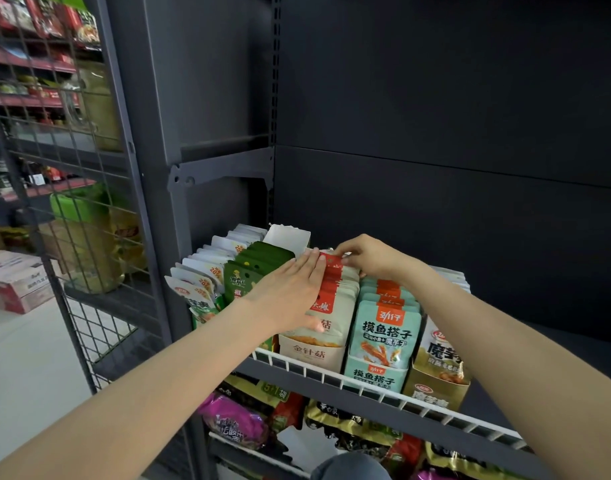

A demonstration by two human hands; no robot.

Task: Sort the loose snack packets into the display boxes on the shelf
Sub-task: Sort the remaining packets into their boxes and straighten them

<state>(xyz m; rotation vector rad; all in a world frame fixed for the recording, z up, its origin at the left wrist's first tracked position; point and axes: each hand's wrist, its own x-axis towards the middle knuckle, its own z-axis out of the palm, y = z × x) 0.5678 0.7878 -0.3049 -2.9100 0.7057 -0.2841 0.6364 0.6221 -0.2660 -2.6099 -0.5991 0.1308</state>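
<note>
Left hand (290, 289), fingers straight, pressing flat on the cream packets (335, 303) at frame centre; right hand (370, 256) pinching the rearmost packet's red top. Best to keep the row pressed forward and slide the packet down straight inside the cream display box (311, 353), clear of the teal row (387, 327) at right.

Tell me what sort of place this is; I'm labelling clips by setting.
Most likely a small shop aisle. Snack packets stand in display boxes on a dark metal shelf, and more stocked shelves show behind a wire grid panel.
</note>
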